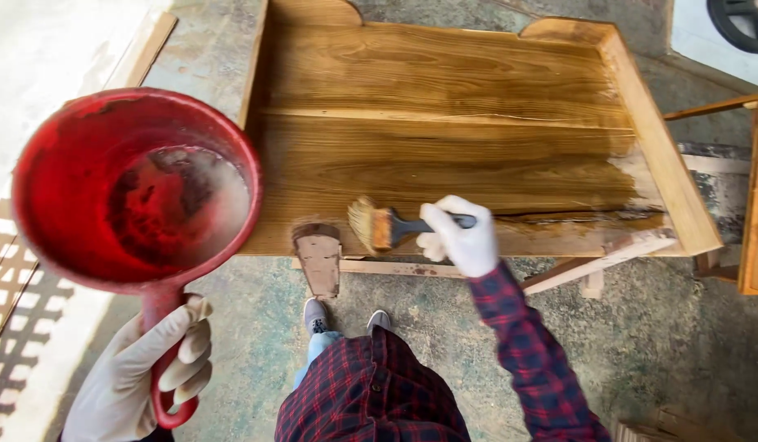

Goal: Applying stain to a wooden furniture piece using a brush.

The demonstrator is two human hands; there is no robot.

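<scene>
Gloved hands grip: left hand (142,372) clasps the red pot (133,188) handle at lower left; right hand (461,237) holds a brush (379,227) on the wooden panel (453,139) at centre. Tilting the pot could spill finish onto the floor (657,344).

gloved hands (142,372) – 2 | brush (379,227) – 1 | red dipper (133,188) – 1 | wooden panel (444,123) – 1

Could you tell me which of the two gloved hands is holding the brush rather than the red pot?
The right hand grips the brush by its dark handle, bristles at the wooden panel. The left hand holds the red pot by its handle.
</scene>
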